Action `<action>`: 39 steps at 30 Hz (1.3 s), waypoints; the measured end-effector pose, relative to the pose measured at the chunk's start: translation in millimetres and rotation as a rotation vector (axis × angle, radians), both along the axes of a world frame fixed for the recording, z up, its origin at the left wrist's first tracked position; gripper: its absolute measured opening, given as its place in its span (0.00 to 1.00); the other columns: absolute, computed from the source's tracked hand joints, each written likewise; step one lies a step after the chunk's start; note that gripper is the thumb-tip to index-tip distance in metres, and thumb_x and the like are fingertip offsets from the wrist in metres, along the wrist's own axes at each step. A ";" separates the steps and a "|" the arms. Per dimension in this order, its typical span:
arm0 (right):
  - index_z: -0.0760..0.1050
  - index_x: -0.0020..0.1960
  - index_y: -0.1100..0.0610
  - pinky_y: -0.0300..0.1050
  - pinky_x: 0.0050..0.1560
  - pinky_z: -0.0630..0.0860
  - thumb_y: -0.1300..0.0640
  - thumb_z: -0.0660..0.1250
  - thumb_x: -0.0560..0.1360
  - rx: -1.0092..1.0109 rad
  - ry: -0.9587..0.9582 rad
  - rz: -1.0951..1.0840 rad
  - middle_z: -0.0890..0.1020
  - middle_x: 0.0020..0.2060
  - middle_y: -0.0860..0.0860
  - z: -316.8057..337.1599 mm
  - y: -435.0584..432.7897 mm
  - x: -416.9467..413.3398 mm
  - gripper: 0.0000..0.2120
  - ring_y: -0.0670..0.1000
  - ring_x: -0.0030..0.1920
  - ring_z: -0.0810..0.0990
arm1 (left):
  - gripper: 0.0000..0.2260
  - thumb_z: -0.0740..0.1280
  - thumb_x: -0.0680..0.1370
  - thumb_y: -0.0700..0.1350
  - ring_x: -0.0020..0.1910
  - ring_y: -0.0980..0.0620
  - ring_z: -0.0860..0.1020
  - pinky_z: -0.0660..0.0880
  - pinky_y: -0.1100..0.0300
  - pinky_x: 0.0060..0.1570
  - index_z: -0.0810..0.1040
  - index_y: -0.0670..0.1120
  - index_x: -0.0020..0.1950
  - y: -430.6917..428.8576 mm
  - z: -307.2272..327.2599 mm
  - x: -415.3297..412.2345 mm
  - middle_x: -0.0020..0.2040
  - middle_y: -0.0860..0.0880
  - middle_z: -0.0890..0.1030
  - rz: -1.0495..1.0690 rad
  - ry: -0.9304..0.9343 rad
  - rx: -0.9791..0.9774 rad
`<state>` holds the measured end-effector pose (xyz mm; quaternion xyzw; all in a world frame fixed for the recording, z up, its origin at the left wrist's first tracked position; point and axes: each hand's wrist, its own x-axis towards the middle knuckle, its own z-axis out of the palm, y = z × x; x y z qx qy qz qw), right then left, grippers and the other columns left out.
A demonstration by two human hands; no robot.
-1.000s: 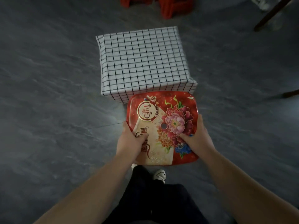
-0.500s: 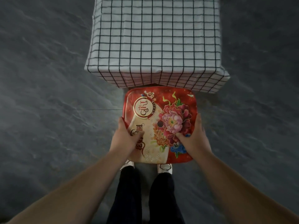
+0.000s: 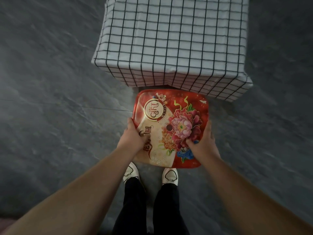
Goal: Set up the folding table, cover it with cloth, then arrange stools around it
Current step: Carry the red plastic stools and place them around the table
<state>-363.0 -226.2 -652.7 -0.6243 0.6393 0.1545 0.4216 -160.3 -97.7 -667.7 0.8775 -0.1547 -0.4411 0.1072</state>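
Just in front of the covered worktop (image 3: 169,72), a red stool (image 3: 171,106) with a flower-printed seat sat between the person's hands. Its far edge was just beside the hanging hem of the white checked cloth (image 3: 169,39). Whether its legs touched the grey floor (image 3: 59,99) could not be told. The left hand (image 3: 132,138) gripped the seat's left edge and the right hand (image 3: 203,143) its right edge, thumbs pressed on top and fingers along the rim. Both bare forearms reached forward and down, well apart. Two white shoes (image 3: 170,177) stood just behind the stool.
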 end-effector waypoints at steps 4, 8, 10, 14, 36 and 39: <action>0.63 0.73 0.42 0.57 0.62 0.76 0.33 0.65 0.67 0.110 0.022 0.099 0.78 0.66 0.53 50.8 -24.3 -0.7 0.37 0.58 0.61 0.79 | 0.31 0.61 0.82 0.53 0.79 0.37 0.57 0.65 0.39 0.72 0.52 0.50 0.81 6.9 63.0 -1.2 0.82 0.42 0.51 -0.233 -0.139 0.077; 0.71 0.70 0.54 0.46 0.53 0.69 0.51 0.63 0.81 -0.011 -0.023 0.172 0.79 0.62 0.55 156.1 -30.8 7.9 0.19 0.57 0.62 0.78 | 0.31 0.61 0.82 0.48 0.81 0.41 0.52 0.57 0.44 0.77 0.52 0.47 0.82 30.8 149.7 5.4 0.82 0.43 0.52 -0.292 -0.199 0.006; 0.72 0.69 0.53 0.45 0.51 0.73 0.56 0.65 0.79 -0.085 -0.075 0.274 0.80 0.61 0.52 214.3 -17.5 13.6 0.18 0.54 0.60 0.79 | 0.29 0.61 0.82 0.49 0.80 0.41 0.53 0.57 0.44 0.77 0.55 0.47 0.81 48.7 208.5 7.2 0.82 0.42 0.54 -0.293 -0.265 -0.030; 0.65 0.75 0.50 0.56 0.65 0.75 0.55 0.65 0.77 -0.147 -0.173 0.502 0.75 0.68 0.50 311.5 26.4 25.2 0.27 0.52 0.67 0.75 | 0.30 0.60 0.81 0.52 0.81 0.42 0.51 0.54 0.41 0.78 0.54 0.49 0.82 86.4 316.0 -1.1 0.82 0.43 0.53 -0.249 -0.415 -0.059; 0.46 0.82 0.50 0.45 0.77 0.41 0.46 0.59 0.80 -0.610 -0.567 1.517 0.49 0.82 0.54 507.5 283.5 203.4 0.36 0.55 0.80 0.46 | 0.34 0.56 0.81 0.61 0.81 0.43 0.41 0.43 0.36 0.77 0.44 0.55 0.82 346.1 508.2 18.5 0.83 0.48 0.46 0.334 -0.617 0.099; 0.46 0.82 0.49 0.49 0.78 0.44 0.45 0.59 0.79 -0.628 -0.580 1.590 0.49 0.82 0.53 520.5 331.5 241.9 0.36 0.55 0.81 0.46 | 0.33 0.56 0.81 0.61 0.81 0.44 0.43 0.45 0.38 0.78 0.45 0.56 0.82 399.6 517.9 44.2 0.83 0.49 0.48 0.431 -0.669 0.084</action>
